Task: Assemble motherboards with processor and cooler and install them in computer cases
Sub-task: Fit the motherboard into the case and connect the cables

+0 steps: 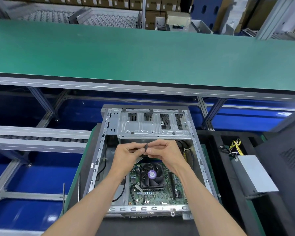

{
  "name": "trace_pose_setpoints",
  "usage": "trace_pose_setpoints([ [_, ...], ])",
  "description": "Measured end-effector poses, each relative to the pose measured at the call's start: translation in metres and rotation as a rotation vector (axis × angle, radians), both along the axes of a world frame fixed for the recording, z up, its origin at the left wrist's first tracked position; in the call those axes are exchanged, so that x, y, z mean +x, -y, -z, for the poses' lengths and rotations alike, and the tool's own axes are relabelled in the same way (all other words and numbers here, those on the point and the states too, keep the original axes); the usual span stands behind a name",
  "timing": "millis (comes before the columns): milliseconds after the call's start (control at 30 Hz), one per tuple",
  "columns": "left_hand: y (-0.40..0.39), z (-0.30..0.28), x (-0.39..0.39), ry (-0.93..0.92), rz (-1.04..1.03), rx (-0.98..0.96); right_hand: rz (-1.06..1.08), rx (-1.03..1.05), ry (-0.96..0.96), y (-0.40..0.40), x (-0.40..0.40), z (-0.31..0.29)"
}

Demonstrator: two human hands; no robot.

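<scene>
An open metal computer case (99, 160) lies flat in front of me. A green motherboard (162, 195) sits inside it, with a black cooler fan (152, 174) bearing a purple sticker. Above the board, my left hand (128, 155) and my right hand (163, 152) meet over the case. Both pinch a small black connector (146, 148) between their fingertips. A silver drive cage (153, 126) spans the far end of the case. Black cables (123, 189) run along the case floor to the left of the board.
A long green conveyor belt (143, 55) runs across behind the case. A grey power supply (253, 174) with yellow and black wires (234, 145) lies on black foam at the right. A roller rail (37, 138) stands at the left. Cardboard boxes are stacked far back.
</scene>
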State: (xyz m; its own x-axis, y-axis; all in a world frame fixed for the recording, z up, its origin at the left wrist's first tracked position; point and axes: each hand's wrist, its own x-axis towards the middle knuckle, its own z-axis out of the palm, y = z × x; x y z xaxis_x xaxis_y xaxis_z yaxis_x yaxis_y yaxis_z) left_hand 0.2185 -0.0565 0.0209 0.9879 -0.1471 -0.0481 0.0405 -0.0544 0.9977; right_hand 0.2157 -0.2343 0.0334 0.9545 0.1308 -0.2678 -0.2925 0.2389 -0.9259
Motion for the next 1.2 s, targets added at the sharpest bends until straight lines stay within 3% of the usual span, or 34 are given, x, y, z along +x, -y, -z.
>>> trace_pose_setpoints([
  [700,-0.0005,-0.0056,0.0006,-0.064,0.039,-0.121,-0.032,0.086,-0.072,0.0062,0.0001,0.0018],
  [1200,-0.0003,-0.0075,0.0000,-0.092,0.098,-0.222,-0.068,0.089,0.022,0.0049,-0.0039,-0.0059],
])
